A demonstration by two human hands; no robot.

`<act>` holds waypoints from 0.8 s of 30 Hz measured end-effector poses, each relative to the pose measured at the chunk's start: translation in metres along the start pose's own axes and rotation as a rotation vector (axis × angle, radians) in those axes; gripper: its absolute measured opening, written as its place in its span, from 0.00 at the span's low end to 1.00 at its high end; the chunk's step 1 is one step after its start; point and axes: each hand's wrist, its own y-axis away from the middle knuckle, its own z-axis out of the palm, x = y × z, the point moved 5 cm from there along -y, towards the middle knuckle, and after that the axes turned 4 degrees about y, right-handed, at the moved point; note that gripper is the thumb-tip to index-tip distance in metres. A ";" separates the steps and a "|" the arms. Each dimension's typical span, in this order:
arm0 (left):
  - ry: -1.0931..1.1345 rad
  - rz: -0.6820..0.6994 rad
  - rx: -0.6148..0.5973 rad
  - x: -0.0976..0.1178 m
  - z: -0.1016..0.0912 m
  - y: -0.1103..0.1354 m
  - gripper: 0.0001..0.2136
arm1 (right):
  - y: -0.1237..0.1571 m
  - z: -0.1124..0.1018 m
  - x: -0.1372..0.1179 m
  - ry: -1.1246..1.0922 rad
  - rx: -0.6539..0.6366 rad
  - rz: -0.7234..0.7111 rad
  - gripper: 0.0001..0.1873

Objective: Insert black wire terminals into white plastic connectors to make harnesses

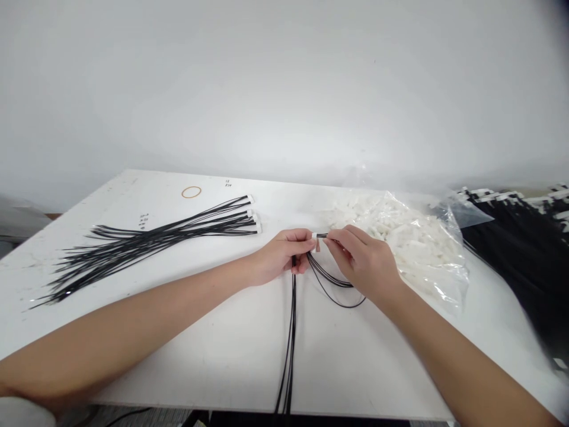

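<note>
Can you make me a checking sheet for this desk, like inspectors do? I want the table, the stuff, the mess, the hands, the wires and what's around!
Surface: white table, with some handwriting and small dark marks.
Things in hand: white plug and black wires.
Clutter: tan ring towards the back; clear bag of white pieces on the right.
Hands: left hand holds the plug; right hand pinches wires beside it.
Cables: some wires loop below the right hand, others hang from the left; wire bundle at left, dark wire pile at right.
Surroundings: pale wall behind.
</note>
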 end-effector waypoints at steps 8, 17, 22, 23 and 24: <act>0.080 -0.011 0.036 0.000 -0.004 -0.004 0.09 | -0.001 -0.009 -0.005 0.149 0.099 -0.103 0.07; 0.265 0.007 -0.008 -0.004 -0.007 -0.009 0.07 | -0.003 -0.026 -0.031 0.218 0.166 -0.327 0.07; 0.280 -0.030 0.003 -0.002 -0.007 -0.007 0.07 | 0.006 -0.010 -0.048 0.142 0.037 -0.462 0.06; 0.281 -0.034 0.002 -0.002 -0.007 -0.007 0.08 | 0.008 -0.006 -0.050 0.142 0.029 -0.471 0.07; 0.283 -0.037 -0.001 -0.001 -0.007 -0.006 0.08 | 0.009 -0.004 -0.050 0.148 0.028 -0.472 0.07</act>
